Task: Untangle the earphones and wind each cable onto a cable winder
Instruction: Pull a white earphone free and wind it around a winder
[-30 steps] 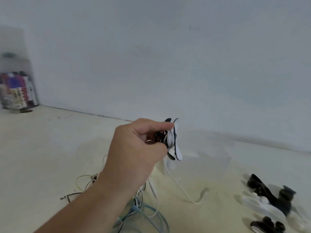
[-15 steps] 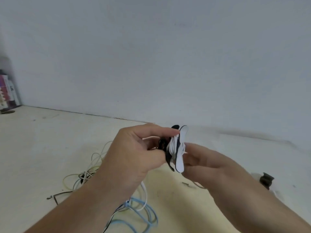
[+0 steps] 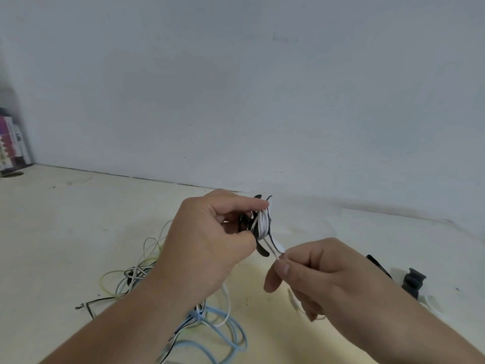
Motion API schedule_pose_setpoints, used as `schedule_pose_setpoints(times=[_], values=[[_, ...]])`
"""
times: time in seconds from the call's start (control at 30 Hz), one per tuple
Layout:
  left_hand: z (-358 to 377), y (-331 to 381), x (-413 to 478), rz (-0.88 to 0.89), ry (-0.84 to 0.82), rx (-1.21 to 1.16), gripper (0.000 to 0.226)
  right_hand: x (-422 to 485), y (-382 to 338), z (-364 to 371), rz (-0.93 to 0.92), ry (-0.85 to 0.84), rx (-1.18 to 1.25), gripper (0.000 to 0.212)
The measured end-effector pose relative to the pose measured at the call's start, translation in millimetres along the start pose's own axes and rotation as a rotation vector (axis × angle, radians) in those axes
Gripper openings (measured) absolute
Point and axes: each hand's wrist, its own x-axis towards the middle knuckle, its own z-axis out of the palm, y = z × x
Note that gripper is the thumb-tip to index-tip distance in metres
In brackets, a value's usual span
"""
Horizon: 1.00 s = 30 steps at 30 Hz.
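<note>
White cable (image 3: 263, 222) nearly all wound on a winder (image 3: 263, 251), held above the table (image 3: 52, 232).

The right hand (image 3: 322, 274) pinches the short loose tail between thumb and forefinger, its other fingers loosely curled. The left hand (image 3: 210, 240) grips the winder, forefinger laid over the coils. This cable looks close to finished, with only the tail to tuck. A tangle (image 3: 189, 311) of blue, yellow and black cables lies on the table and spare winders (image 3: 413, 281) sit at the right, so most of the job seems left.

cable tangle (image 3: 168, 292) left, spare winders (image 3: 412, 282) right
</note>
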Motion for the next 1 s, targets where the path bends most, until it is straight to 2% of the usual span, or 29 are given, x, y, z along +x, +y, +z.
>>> schedule_pose_setpoints(times=[0.1, 0.23, 0.3, 0.37, 0.53, 0.67, 0.87, 1.0], values=[[0.4, -1.8, -1.5, 0.057, 0.008, 0.109, 0.046, -3.4, -3.2, -4.3, -0.058, -0.036, -0.007, 0.030], [2.5, -5.5, -7.0, 0.201, -0.004, 0.397, 0.053, -8.9, -7.7, -6.2, -0.173, -0.117, 0.098, 0.028], [3.9, -4.6, -9.1, 0.226, -0.111, 0.411, 0.050, -10.5, -7.6, -7.7, -0.209, -0.029, 0.206, 0.028], [6.8, -4.2, -10.6, 0.206, -0.214, 0.420, 0.053, -10.1, -4.6, -11.3, -0.208, 0.106, 0.179, 0.028], [12.0, -6.9, -12.6, 0.162, -0.271, 0.241, 0.055, -3.9, 2.0, -19.9, -0.104, 0.359, 0.120, 0.027], [12.7, -7.6, -11.7, 0.102, -0.275, 0.152, 0.061, -2.0, 5.3, -22.2, -0.036, 0.427, 0.109, 0.026], [17.2, -1.7, -14.8, 0.068, -0.308, 0.004, 0.054, 4.1, 13.5, -22.7, 0.005, 0.429, 0.059, 0.026], [18.4, 2.7, -14.5, 0.081, -0.287, -0.131, 0.048, 6.1, 16.7, -17.3, 0.080, 0.285, 0.036, 0.031]])
